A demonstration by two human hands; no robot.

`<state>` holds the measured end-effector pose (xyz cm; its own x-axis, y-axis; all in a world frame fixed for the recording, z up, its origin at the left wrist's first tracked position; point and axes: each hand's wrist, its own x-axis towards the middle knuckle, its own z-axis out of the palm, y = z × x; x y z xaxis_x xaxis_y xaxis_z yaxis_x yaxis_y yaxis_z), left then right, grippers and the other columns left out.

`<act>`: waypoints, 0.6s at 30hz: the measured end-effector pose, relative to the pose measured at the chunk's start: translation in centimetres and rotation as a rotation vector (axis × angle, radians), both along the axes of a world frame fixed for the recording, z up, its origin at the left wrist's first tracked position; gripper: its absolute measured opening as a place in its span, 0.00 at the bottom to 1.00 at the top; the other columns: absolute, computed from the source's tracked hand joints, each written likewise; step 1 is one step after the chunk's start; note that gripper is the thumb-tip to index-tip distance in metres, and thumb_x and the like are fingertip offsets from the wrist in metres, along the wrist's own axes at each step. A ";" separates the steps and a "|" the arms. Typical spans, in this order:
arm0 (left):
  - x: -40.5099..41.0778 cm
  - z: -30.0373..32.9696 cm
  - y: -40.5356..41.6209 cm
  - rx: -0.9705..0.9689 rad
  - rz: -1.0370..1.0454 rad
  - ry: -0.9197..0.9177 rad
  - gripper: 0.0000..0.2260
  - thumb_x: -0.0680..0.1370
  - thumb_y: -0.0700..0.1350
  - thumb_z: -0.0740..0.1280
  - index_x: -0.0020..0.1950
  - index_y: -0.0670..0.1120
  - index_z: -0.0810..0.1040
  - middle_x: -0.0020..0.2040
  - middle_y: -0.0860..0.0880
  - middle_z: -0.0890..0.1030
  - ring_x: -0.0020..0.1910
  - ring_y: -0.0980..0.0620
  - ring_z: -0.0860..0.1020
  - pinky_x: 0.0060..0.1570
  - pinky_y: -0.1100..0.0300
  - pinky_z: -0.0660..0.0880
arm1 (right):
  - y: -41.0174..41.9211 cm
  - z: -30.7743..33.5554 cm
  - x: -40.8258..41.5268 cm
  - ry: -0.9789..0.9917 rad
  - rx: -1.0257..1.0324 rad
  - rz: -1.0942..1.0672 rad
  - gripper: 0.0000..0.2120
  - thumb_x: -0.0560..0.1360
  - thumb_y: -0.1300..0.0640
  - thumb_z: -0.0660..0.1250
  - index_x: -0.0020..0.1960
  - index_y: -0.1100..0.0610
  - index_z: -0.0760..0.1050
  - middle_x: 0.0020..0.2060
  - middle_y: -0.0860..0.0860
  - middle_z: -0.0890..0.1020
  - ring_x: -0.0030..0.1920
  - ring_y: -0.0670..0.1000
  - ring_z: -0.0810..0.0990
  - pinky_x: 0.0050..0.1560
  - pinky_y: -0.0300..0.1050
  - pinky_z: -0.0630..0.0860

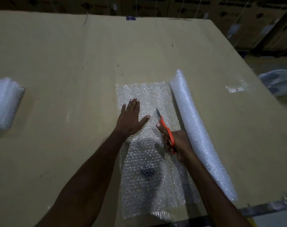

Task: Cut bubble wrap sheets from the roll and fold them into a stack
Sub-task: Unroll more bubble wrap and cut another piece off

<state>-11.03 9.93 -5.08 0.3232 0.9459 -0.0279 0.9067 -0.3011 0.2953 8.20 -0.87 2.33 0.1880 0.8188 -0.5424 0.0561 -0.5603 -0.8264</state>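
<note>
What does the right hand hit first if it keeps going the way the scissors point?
Only more of the unrolled sheet. The right hand aims the scissors up the sheet, between the left hand and the roll; past its far edge lies bare cardboard. Depth is uncertain.

Cut off at the left edge: folded stack [3,104], its sheets too blurred to count. Hidden inside the right hand [177,143]: scissors [165,128] handle loops, blade gap too small to judge. Blurred past the counter [74,54]: pale bundle [278,84], cropped at right.
</note>
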 end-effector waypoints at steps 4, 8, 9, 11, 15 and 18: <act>0.0 0.0 0.0 0.002 0.000 0.000 0.44 0.77 0.72 0.40 0.82 0.40 0.47 0.82 0.43 0.46 0.81 0.47 0.44 0.78 0.44 0.43 | 0.9 -0.2 -0.2 -0.004 0.031 -0.007 0.28 0.63 0.35 0.81 0.30 0.59 0.78 0.25 0.59 0.74 0.21 0.51 0.68 0.23 0.38 0.65; -0.1 -0.1 0.0 0.015 -0.001 0.014 0.44 0.78 0.71 0.40 0.82 0.40 0.48 0.82 0.42 0.47 0.81 0.47 0.45 0.79 0.44 0.43 | 0.4 -0.8 0.4 0.002 0.044 0.023 0.28 0.63 0.35 0.81 0.27 0.59 0.77 0.25 0.60 0.73 0.21 0.52 0.68 0.23 0.39 0.64; 0.0 -0.2 0.1 0.017 0.003 0.016 0.44 0.77 0.71 0.40 0.82 0.40 0.49 0.82 0.42 0.48 0.81 0.46 0.45 0.79 0.44 0.43 | 0.4 -0.6 0.4 0.005 0.041 0.021 0.28 0.63 0.35 0.81 0.27 0.59 0.77 0.25 0.60 0.73 0.21 0.52 0.68 0.23 0.39 0.64; 0.0 -0.2 0.0 0.020 0.010 0.014 0.44 0.77 0.71 0.39 0.82 0.40 0.49 0.82 0.42 0.48 0.81 0.46 0.45 0.78 0.44 0.43 | 0.8 -0.3 0.0 0.006 0.033 -0.001 0.27 0.64 0.36 0.81 0.28 0.59 0.77 0.25 0.59 0.73 0.21 0.51 0.68 0.23 0.38 0.64; -0.1 -0.4 -0.3 0.013 0.011 0.016 0.43 0.78 0.71 0.40 0.82 0.40 0.48 0.82 0.42 0.47 0.81 0.46 0.44 0.78 0.44 0.44 | 2.2 0.3 -0.9 -0.001 0.017 -0.001 0.27 0.64 0.35 0.80 0.30 0.58 0.78 0.26 0.58 0.75 0.22 0.51 0.68 0.24 0.38 0.63; -0.1 -0.3 -0.3 0.017 0.014 0.026 0.42 0.79 0.70 0.42 0.82 0.40 0.48 0.82 0.42 0.46 0.81 0.46 0.44 0.78 0.44 0.43 | 2.4 0.2 -0.8 -0.008 0.021 0.012 0.27 0.64 0.36 0.81 0.30 0.60 0.78 0.26 0.59 0.75 0.22 0.51 0.68 0.24 0.38 0.64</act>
